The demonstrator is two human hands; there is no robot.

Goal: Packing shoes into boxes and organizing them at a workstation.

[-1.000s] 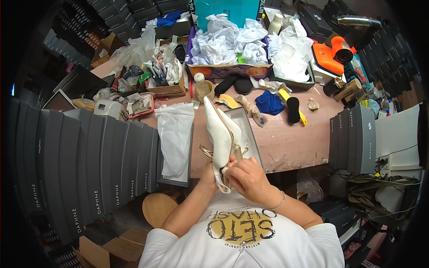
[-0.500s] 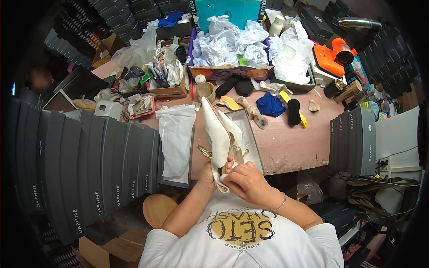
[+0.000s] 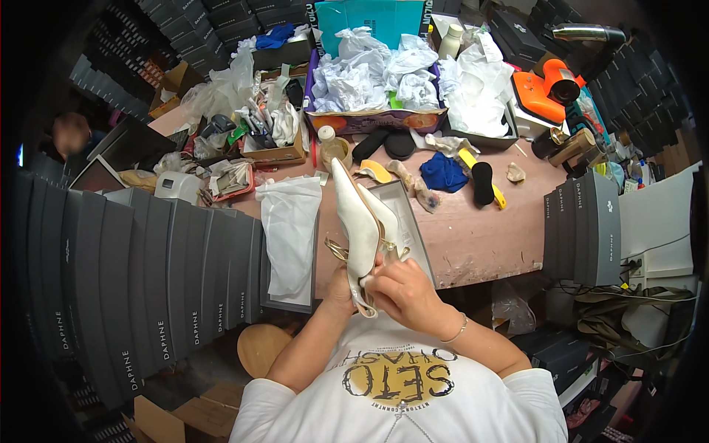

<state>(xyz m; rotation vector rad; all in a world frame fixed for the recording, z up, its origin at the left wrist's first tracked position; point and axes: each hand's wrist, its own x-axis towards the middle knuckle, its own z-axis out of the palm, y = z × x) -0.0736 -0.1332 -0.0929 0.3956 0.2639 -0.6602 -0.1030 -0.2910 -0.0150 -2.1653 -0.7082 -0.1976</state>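
Observation:
A white pointed slingback shoe [image 3: 354, 225] with gold straps is upright in front of me, toe pointing away. My left hand [image 3: 339, 292] is closed around its heel end. A second white shoe [image 3: 379, 212] of the same kind lies close behind it to the right, partly covered. My right hand [image 3: 401, 292] is closed, its fingertips pressed together against the heel of the first shoe; whatever they may hold is hidden. Under the shoes is an open grey shoebox [image 3: 418, 240]. White tissue paper [image 3: 289, 232] lies in a grey tray-like box part to the left.
Grey shoeboxes [image 3: 148, 273] stand in a long row at left, more [image 3: 594, 229] at right. On the pink table [image 3: 484, 244] are a bottle [image 3: 334, 148], a blue cloth [image 3: 444, 172] and a black-and-yellow brush [image 3: 483, 184]. A purple box [image 3: 377, 120] holds crumpled paper. Another person [image 3: 72, 136] is far left.
My right hand has shifted slightly up and left along the heel, its fingers more tucked in. The left hand keeps its hold on the shoe. The view has shifted a little.

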